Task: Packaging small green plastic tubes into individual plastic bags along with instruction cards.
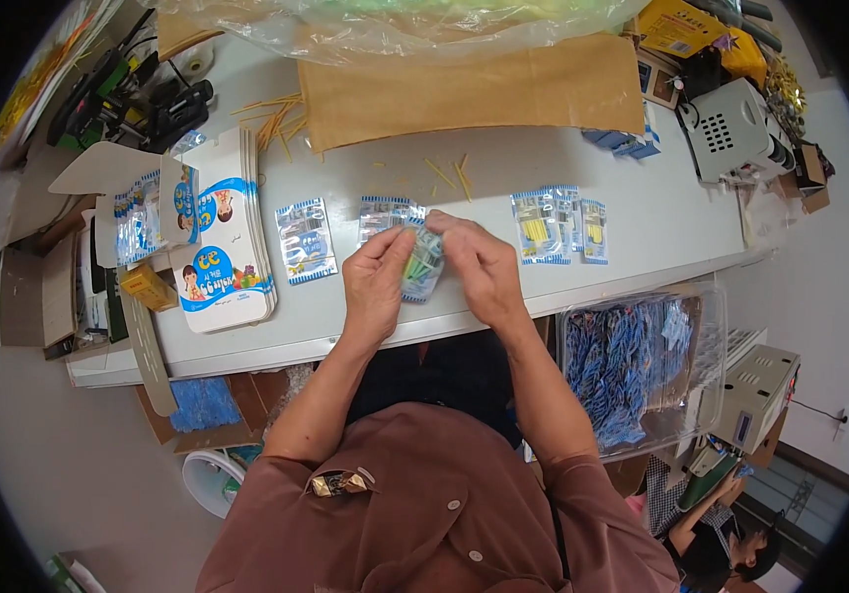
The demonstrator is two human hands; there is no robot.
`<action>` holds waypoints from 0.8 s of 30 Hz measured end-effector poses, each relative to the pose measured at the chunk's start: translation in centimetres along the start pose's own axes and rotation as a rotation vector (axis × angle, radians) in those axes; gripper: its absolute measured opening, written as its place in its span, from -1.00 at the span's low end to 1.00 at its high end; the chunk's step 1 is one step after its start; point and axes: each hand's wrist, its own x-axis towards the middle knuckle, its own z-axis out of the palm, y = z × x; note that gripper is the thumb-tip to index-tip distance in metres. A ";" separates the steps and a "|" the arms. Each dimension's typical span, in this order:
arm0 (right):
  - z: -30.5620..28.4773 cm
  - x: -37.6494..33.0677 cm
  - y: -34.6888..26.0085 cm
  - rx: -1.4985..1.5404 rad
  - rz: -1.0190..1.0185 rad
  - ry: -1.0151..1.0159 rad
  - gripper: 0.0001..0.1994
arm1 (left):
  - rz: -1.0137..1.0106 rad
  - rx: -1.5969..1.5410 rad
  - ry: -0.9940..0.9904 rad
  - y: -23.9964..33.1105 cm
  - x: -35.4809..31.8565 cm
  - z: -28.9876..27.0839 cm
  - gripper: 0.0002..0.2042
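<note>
While both pinch one small clear packet (422,265) at mid-frame above the desk (642,227) edge, the left hand (377,282) grasps its left side and the right hand (476,265) its right. Two similar packets lie just left of it, three filled ones to the right, and one stack of printed cards (222,247) lies farther left.

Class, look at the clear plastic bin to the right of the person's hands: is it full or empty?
Nearly full. The clear plastic bin is heaped with small blue-and-white packets, reaching close to its rim.
</note>
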 end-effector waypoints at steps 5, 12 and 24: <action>0.6 -0.1 -0.7 0.275 -0.028 0.113 -0.76 | 0.026 -0.020 -0.003 0.4 -0.8 -0.1 -0.76; 0.3 0.5 -0.6 0.440 0.091 0.141 -0.79 | 0.090 0.048 -0.008 0.5 -0.8 -0.3 -0.76; 1.0 0.3 -1.0 0.518 0.152 0.091 -0.76 | 0.079 0.023 -0.017 0.7 -0.9 -0.8 -0.76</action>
